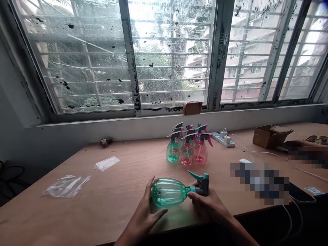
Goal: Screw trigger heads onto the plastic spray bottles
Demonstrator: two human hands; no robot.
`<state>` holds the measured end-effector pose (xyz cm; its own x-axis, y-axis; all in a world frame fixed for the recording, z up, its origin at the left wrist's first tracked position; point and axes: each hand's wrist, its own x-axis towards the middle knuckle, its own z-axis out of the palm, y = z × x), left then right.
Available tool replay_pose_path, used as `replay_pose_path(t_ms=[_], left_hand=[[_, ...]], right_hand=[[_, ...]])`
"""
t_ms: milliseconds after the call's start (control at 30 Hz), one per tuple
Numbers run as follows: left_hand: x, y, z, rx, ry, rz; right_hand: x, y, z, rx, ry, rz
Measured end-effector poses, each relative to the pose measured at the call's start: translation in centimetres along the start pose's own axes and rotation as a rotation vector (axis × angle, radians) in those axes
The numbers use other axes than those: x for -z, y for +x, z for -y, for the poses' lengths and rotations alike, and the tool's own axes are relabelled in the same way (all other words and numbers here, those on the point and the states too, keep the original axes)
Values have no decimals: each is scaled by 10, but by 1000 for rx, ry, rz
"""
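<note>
- Holding a green spray bottle (pixel 170 192) on its side above the near edge of the counter (pixel 107 205), both hands sit at its opposite ends.
- The left hand (pixel 145 215) cups the base: its fingers (pixel 149 188) are spread wide and curved against the bottom end, while the thumb lies along the near side, low on the body. The base sits between them.
- The right hand (pixel 208 203) has its fingers closed around the neck and the underside of the spray head (pixel 204 185), thumb pressed near the collar; the other right fingers are mostly hidden beneath.
- The bottle's base points left, its head right, and the teal trigger (pixel 195 175) sticks up and leftward.
- Beyond the hands, a cluster of green and pink spray bottles (pixel 186 150) stands upright near the wall.
- A power strip (pixel 217 137) with plugs lies just right of that cluster, and an open cardboard box (pixel 265 137) sits farther right.
- Toward the left lie a clear plastic bag (pixel 65 187) and a white packet (pixel 107 163), well apart from the left hand.
</note>
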<state>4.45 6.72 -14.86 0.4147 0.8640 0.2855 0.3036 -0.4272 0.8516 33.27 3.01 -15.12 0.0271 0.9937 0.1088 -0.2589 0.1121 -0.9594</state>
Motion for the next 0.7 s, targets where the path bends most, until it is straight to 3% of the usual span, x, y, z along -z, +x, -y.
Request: replay_pose_path(t_ms=[200, 533, 700], left_hand=[[0, -3, -4, 9, -29, 22], [-3, 1, 6, 2, 14, -12], [-4, -11, -10, -120, 92, -144]], right_hand=[[1, 0, 0, 3, -41, 21], [-3, -8, 10, 53, -81, -9], [-2, -7, 13, 43, -76, -15]])
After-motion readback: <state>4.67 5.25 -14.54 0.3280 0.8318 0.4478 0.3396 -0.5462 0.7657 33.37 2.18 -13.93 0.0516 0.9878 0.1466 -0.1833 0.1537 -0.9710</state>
